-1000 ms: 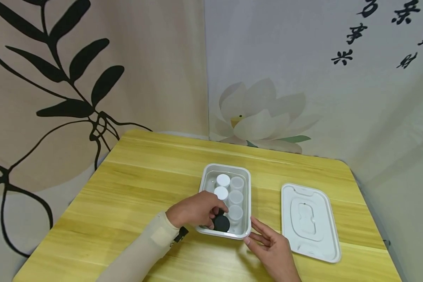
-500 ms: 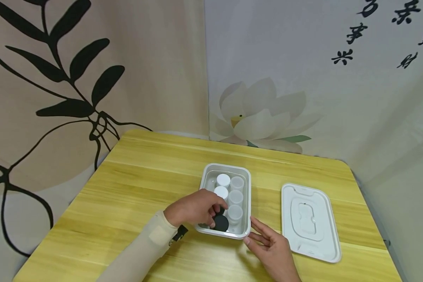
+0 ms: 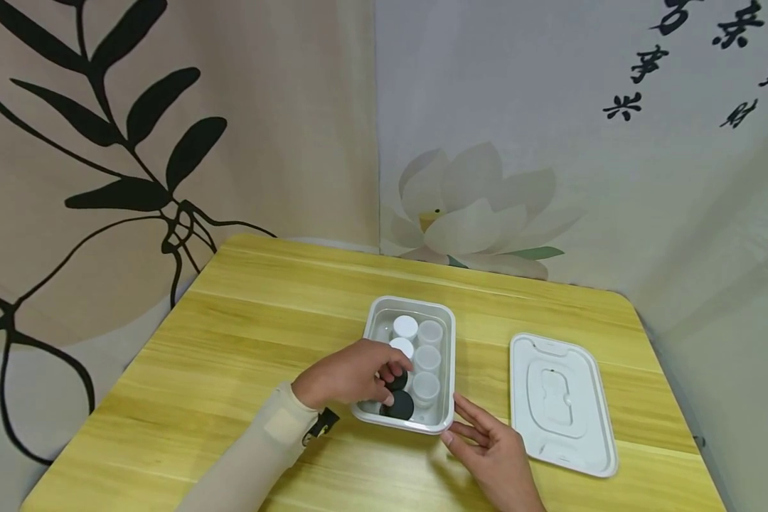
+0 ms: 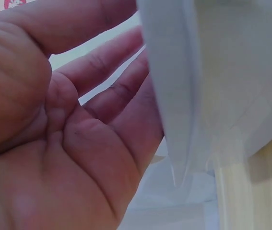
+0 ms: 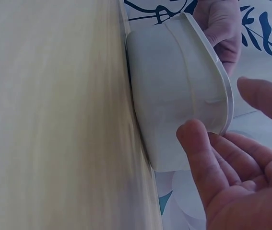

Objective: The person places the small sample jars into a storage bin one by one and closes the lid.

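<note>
A white plastic box (image 3: 449, 341) sits on the table, holding two columns of small round-topped jars. Its left column has white-lidded jars (image 3: 405, 327) at the back and two black lids (image 3: 399, 405) in front; several translucent lids (image 3: 427, 358) form the right column. My left hand (image 3: 352, 373) reaches over the left wall, thumb and fingers spread around the black lids. Its fingertips are hidden behind the wall in the left wrist view. Against the near right corner rests my right hand (image 3: 496, 455); its fingers touch the wall (image 5: 193, 129) while the thumb stands apart.
To the right of the box, a white rectangular lid (image 3: 563, 405) lies flat on the yellow wood-grain table (image 3: 281, 306). Printed curtains (image 3: 486, 206) hang behind the table's far edge. A dark wrist strap (image 3: 320, 425) is on the left sleeve.
My left hand has shifted slightly left and back, and its fingers have spread, so more of the rear black lid shows. My right hand has stayed at the corner.
</note>
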`<move>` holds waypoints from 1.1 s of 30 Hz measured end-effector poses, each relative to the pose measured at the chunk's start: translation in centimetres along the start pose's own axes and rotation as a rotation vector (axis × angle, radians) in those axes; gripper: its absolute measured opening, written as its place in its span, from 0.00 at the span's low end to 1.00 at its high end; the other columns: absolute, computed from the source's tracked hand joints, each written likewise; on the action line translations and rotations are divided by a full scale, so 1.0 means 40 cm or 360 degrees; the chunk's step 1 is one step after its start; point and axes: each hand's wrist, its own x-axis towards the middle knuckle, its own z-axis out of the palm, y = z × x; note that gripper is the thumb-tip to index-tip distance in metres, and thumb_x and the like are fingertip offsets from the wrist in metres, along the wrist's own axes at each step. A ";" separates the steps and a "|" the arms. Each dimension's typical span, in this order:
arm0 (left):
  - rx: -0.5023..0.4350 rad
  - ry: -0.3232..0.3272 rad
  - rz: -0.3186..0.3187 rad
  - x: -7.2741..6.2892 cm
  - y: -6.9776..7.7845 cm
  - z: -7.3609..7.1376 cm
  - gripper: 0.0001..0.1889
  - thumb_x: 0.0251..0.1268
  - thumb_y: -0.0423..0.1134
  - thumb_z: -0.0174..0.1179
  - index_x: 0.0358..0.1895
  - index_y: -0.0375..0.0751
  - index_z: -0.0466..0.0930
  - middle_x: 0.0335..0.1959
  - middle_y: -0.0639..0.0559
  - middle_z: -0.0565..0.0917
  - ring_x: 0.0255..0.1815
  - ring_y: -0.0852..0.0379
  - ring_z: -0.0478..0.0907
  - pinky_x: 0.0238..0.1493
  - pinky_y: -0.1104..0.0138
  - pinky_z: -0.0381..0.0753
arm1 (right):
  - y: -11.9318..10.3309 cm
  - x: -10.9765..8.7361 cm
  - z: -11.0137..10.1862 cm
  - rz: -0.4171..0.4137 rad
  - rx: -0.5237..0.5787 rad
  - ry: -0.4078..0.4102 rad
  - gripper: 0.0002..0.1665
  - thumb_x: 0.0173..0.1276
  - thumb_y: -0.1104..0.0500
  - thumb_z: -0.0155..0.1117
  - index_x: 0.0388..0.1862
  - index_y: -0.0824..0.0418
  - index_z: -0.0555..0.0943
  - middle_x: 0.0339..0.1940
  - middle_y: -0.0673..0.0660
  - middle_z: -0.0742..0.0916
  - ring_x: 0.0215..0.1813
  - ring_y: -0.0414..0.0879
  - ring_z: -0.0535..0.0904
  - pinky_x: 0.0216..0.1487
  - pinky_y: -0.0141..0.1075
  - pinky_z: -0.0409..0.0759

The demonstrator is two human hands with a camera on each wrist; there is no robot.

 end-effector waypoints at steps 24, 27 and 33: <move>-0.0415 0.0370 0.0158 -0.018 0.059 0.035 0.19 0.76 0.44 0.67 0.66 0.48 0.82 0.61 0.54 0.85 0.58 0.58 0.85 0.61 0.66 0.85 | -0.020 -0.020 -0.018 -0.0124 -0.0193 0.0063 0.30 0.67 0.61 0.78 0.67 0.61 0.82 0.64 0.59 0.88 0.55 0.44 0.90 0.47 0.33 0.90; -0.0499 0.0384 0.0142 -0.021 0.070 0.041 0.23 0.76 0.45 0.66 0.70 0.50 0.79 0.66 0.56 0.83 0.63 0.57 0.84 0.65 0.61 0.84 | -0.023 -0.024 -0.024 -0.0142 -0.0209 0.0058 0.30 0.68 0.61 0.77 0.68 0.62 0.81 0.65 0.60 0.88 0.57 0.46 0.90 0.50 0.33 0.89; -0.0926 0.0365 0.0092 -0.019 0.106 0.059 0.26 0.78 0.46 0.64 0.74 0.50 0.75 0.74 0.54 0.78 0.71 0.54 0.80 0.67 0.63 0.82 | -0.035 -0.024 -0.046 -0.0195 -0.0204 0.0054 0.30 0.69 0.63 0.76 0.69 0.62 0.80 0.65 0.61 0.87 0.62 0.43 0.88 0.57 0.31 0.87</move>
